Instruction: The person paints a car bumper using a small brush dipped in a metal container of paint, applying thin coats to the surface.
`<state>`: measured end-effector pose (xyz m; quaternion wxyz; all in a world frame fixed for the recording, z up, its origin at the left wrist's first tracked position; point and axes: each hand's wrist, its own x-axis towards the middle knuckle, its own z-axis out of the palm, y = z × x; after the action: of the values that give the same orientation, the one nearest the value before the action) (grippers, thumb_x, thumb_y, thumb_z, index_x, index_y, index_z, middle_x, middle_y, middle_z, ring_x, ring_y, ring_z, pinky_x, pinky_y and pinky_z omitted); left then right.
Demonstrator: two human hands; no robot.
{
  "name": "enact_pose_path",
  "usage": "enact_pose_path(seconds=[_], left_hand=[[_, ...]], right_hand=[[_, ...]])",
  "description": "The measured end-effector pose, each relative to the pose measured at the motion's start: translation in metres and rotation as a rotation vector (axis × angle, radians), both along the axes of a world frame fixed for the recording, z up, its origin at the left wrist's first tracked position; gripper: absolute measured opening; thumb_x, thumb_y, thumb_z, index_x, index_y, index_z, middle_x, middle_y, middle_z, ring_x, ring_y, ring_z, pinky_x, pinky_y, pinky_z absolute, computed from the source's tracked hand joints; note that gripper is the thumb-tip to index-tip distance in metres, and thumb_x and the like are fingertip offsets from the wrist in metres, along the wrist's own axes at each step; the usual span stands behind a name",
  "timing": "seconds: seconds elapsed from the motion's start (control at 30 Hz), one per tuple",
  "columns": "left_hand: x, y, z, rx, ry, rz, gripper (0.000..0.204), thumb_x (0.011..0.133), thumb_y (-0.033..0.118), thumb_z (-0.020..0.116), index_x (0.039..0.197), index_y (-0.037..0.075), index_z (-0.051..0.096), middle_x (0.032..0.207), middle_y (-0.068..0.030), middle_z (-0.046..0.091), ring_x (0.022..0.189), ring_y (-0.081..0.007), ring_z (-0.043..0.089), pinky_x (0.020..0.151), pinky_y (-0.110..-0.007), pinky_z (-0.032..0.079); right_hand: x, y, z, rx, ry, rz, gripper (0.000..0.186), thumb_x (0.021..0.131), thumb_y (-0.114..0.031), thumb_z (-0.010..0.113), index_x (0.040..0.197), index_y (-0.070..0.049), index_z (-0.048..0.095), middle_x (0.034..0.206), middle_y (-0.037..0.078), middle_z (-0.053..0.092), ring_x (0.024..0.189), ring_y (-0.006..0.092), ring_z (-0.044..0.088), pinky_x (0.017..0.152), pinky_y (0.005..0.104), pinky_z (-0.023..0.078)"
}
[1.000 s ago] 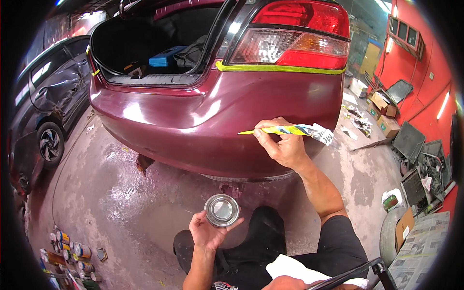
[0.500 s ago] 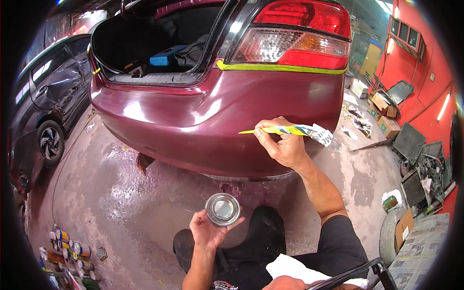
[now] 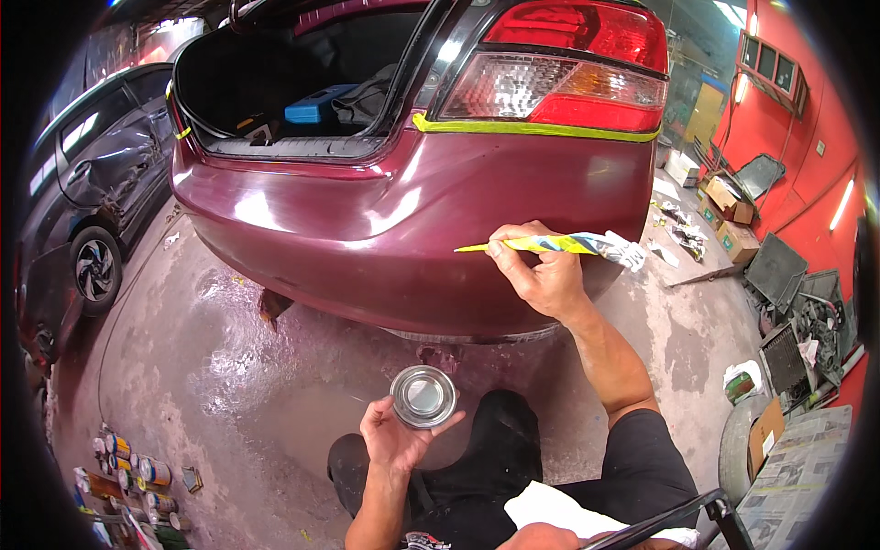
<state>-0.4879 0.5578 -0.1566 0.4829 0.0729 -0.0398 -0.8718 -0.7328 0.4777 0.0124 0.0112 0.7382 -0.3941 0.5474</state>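
My right hand point(image 3: 550, 286) is closed around a thin, rolled yellow stick point(image 3: 536, 244) with blue and white patches. It has a pointed left end and a crumpled white right end. That point meets, or nearly meets, the maroon rear bumper point(image 3: 367, 275) of a car; contact cannot be made out. Lower down, my left hand point(image 3: 401, 435) holds a small round open tin point(image 3: 423, 396) from beneath, its mouth facing up. Whatever is inside the tin looks pale or clear. Yellow-green tape point(image 3: 532, 128) runs under the red and clear taillight point(image 3: 559, 69).
The open trunk point(image 3: 293, 82) holds a blue case point(image 3: 318, 105). A dented dark car point(image 3: 101, 174) stands at left. Paint cans point(image 3: 154, 472) cluster at lower left. Boxes point(image 3: 733, 240), a tire point(image 3: 738, 449) and car parts line the right side by a red wall point(image 3: 816, 165).
The stick has turned in my right fingers, its white end now showing a different side and sitting slightly farther right. My left hand and the tin stay almost still.
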Motion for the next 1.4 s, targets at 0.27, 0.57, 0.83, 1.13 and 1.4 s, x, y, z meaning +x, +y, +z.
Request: enact_pose_path(seconds=[0.27, 0.57, 0.83, 1.13, 1.4], left_hand=[[0.000, -0.001, -0.001, -0.015, -0.023, 0.005, 0.067, 0.087, 0.031, 0.057, 0.143, -0.005, 0.047, 0.148, -0.0347, 0.045, 0.138, -0.0583, 0.040, 0.110, -0.081, 0.027], [0.000, 0.000, 0.002, -0.029, -0.051, 0.014, 0.067, 0.087, 0.031, 0.056, 0.143, -0.004, 0.047, 0.149, -0.0332, 0.044, 0.139, -0.0594, 0.038, 0.110, -0.082, 0.026], [-0.002, 0.001, 0.005, -0.010, -0.056, 0.009, 0.064, 0.087, 0.031, 0.055, 0.142, -0.003, 0.050, 0.149, -0.0303, 0.047, 0.138, -0.0592, 0.039, 0.110, -0.082, 0.025], [-0.001, 0.002, 0.003, 0.011, -0.042, 0.013, 0.064, 0.088, 0.031, 0.055, 0.141, -0.004, 0.051, 0.148, -0.0299, 0.048, 0.138, -0.0597, 0.039, 0.111, -0.082, 0.025], [0.000, 0.002, 0.006, -0.002, -0.055, 0.007, 0.068, 0.087, 0.031, 0.056, 0.144, -0.004, 0.047, 0.147, -0.0308, 0.048, 0.138, -0.0564, 0.042, 0.112, -0.078, 0.029]], right_hand=[[0.001, 0.003, 0.002, 0.078, -0.047, 0.006, 0.006, 0.094, -0.013, 0.070, 0.091, -0.007, 0.072, 0.074, 0.000, 0.067, 0.073, 0.0174, 0.060, 0.070, 0.0330, 0.047], [-0.003, 0.002, 0.004, 0.015, 0.107, -0.007, 0.003, 0.090, -0.006, 0.073, 0.093, -0.005, 0.072, 0.073, 0.001, 0.066, 0.072, 0.0163, 0.059, 0.071, 0.0329, 0.046], [-0.004, 0.002, 0.006, -0.005, 0.142, 0.013, 0.002, 0.090, -0.007, 0.073, 0.092, -0.007, 0.071, 0.072, 0.001, 0.066, 0.070, 0.0167, 0.058, 0.071, 0.0336, 0.045], [-0.004, -0.001, 0.006, -0.098, 0.177, 0.032, 0.003, 0.090, -0.006, 0.073, 0.093, -0.007, 0.071, 0.070, 0.000, 0.065, 0.066, 0.0164, 0.057, 0.069, 0.0336, 0.045], [-0.002, 0.004, 0.004, 0.051, 0.018, 0.012, 0.008, 0.095, -0.013, 0.069, 0.092, -0.006, 0.071, 0.076, 0.001, 0.067, 0.067, 0.0185, 0.060, 0.074, 0.0332, 0.048]])
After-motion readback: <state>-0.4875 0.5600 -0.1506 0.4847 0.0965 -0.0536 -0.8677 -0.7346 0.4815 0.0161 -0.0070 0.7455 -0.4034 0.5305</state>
